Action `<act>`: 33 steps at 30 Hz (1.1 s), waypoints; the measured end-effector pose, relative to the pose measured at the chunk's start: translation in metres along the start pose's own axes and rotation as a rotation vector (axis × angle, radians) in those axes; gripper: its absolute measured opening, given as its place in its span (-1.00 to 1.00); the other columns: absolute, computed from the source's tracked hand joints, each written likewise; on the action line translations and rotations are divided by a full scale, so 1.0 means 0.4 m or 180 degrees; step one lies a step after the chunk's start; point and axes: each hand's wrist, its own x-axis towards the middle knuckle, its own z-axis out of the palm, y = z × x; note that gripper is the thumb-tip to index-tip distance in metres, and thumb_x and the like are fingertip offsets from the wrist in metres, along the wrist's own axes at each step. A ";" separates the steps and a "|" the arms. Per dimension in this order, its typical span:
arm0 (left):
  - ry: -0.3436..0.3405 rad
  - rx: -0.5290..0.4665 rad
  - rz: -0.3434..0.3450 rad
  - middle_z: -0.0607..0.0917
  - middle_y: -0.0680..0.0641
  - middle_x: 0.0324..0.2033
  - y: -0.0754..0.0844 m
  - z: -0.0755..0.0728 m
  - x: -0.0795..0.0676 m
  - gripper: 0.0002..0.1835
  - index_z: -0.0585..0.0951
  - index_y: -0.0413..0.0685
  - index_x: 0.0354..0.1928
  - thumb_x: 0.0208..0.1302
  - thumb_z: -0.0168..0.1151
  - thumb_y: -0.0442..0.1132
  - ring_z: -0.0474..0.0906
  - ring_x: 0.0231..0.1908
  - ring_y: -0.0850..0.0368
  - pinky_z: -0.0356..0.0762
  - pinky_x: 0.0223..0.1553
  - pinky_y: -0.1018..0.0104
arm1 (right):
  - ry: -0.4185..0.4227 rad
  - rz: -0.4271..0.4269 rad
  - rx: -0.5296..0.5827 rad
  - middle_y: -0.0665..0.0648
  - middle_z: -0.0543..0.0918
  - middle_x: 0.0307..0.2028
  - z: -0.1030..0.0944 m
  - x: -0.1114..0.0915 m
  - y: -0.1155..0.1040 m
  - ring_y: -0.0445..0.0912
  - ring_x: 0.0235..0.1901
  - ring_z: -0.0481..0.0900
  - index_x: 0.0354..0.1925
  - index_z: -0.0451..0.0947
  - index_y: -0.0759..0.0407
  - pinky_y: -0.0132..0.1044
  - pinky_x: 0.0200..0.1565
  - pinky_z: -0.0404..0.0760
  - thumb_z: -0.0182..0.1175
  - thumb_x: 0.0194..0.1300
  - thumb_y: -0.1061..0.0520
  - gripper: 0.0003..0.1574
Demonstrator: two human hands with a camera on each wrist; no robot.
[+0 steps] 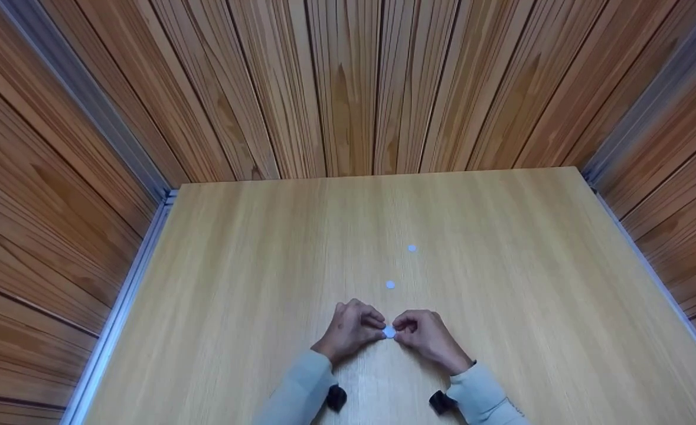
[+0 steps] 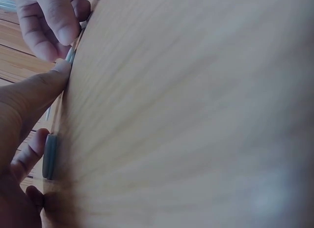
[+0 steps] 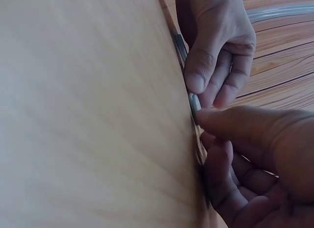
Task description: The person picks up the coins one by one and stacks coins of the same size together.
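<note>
A small pale round disc [image 1: 389, 332] lies low at the table surface between the two hands. My left hand [image 1: 352, 330] grips its left edge with thumb and fingertips, and on the opposite edge my right hand [image 1: 430, 336] does the same. Seen edge-on in the right wrist view, the disc [image 3: 195, 104] shows as a thin sliver between the two thumbs. Fingertips cover much of its rim. Farther up the table lie two similar discs, a nearer one [image 1: 390, 284] just beyond the hands and a farther one [image 1: 412, 248] slightly to the right.
The light wooden table [image 1: 235, 265] extends to both sides of the hands. Wood-plank walls [image 1: 348, 88] enclose it at the back and sides, with a metal rail [image 1: 126, 301] along the left edge. Dark wrist-worn blocks [image 1: 336, 398] sit below the sleeves.
</note>
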 end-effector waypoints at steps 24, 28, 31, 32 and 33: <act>-0.0013 0.0001 0.0125 0.78 0.25 -0.38 -0.003 -0.003 -0.003 -0.76 0.77 0.05 -0.22 0.03 0.58 -0.18 0.65 -0.24 0.46 0.09 -0.07 0.16 | -0.0021 -0.0051 -0.0149 -0.06 0.64 -0.44 0.007 0.004 0.002 -0.28 -0.46 0.48 -0.30 0.70 0.21 -0.41 -0.39 0.45 0.37 0.18 0.34 -0.91; -0.0002 0.0027 0.0103 0.77 0.27 -0.38 0.000 -0.002 -0.004 -0.75 0.76 0.07 -0.21 0.02 0.58 -0.17 0.64 -0.22 0.45 0.09 -0.11 0.16 | -0.0016 -0.0068 -0.0166 -0.06 0.65 -0.42 0.007 0.004 0.001 -0.28 -0.45 0.48 -0.31 0.71 0.20 -0.40 -0.38 0.45 0.37 0.18 0.34 -0.91; 0.0005 0.0022 0.0109 0.77 0.27 -0.38 0.001 -0.002 -0.003 -0.75 0.76 0.08 -0.21 0.02 0.58 -0.16 0.65 -0.23 0.46 0.09 -0.11 0.16 | -0.0016 -0.0078 -0.0172 -0.06 0.66 -0.42 0.006 0.004 -0.001 -0.28 -0.45 0.48 -0.30 0.71 0.20 -0.40 -0.38 0.45 0.37 0.19 0.34 -0.91; 0.0008 0.0019 0.0124 0.77 0.27 -0.38 0.001 -0.002 -0.003 -0.75 0.76 0.08 -0.21 0.02 0.58 -0.16 0.65 -0.24 0.46 0.09 -0.11 0.16 | -0.0016 -0.0076 -0.0172 -0.06 0.66 -0.42 0.006 0.004 -0.001 -0.28 -0.45 0.48 -0.30 0.71 0.20 -0.40 -0.38 0.45 0.37 0.19 0.34 -0.91; 0.0007 0.0022 0.0132 0.77 0.26 -0.38 0.001 -0.002 -0.002 -0.75 0.77 0.08 -0.21 0.02 0.58 -0.16 0.65 -0.24 0.46 0.09 -0.11 0.16 | -0.0017 -0.0074 -0.0171 -0.06 0.66 -0.42 0.006 0.004 -0.002 -0.28 -0.45 0.48 -0.30 0.71 0.20 -0.40 -0.38 0.45 0.37 0.19 0.34 -0.91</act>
